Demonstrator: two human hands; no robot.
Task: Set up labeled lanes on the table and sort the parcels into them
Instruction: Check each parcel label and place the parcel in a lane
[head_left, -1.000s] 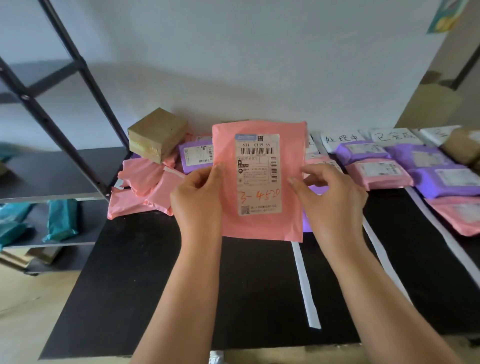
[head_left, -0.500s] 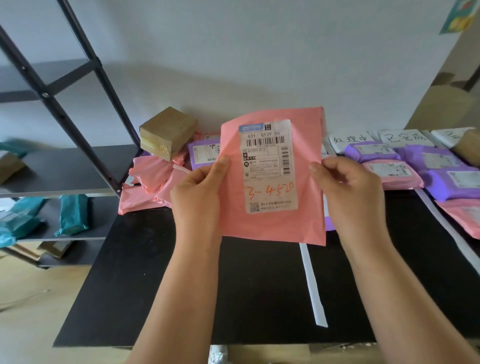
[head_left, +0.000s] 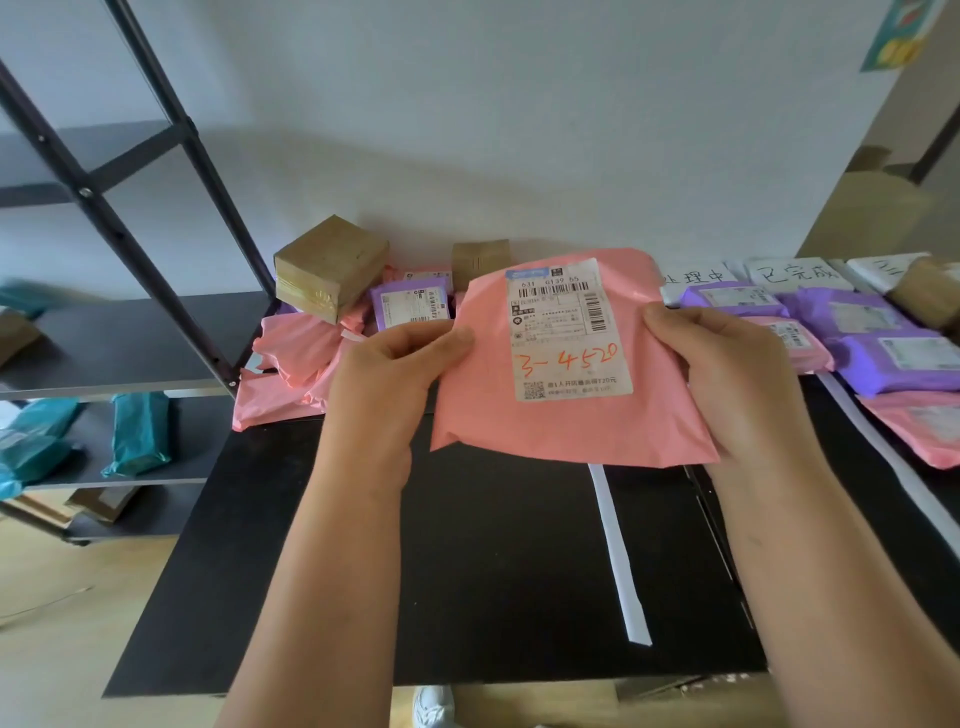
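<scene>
A flat pink parcel (head_left: 561, 421) with a white shipping label marked "3-4520" is held up above the black table (head_left: 467, 571). My left hand (head_left: 389, 384) pinches its left edge and my right hand (head_left: 727, 384) grips its right edge. White tape strips (head_left: 618, 556) mark lanes on the table. Handwritten paper lane labels (head_left: 795, 273) lie at the back right. Purple parcels (head_left: 852, 317) and pink parcels (head_left: 930, 426) lie in the right-hand lanes. A heap of unsorted pink parcels (head_left: 291, 353), a purple parcel (head_left: 410, 306) and two brown boxes (head_left: 332, 270) sits at the back left.
A black metal shelf rack (head_left: 130, 338) stands left of the table, with teal parcels (head_left: 140, 431) on its lower shelf. A cardboard box (head_left: 872, 213) stands at the far right by the wall. A shoe (head_left: 434, 706) shows below the table's front edge.
The pink parcel has shifted right and tilted slightly. My right hand went from reaching behind it to gripping its right edge. The view has swung a little left.
</scene>
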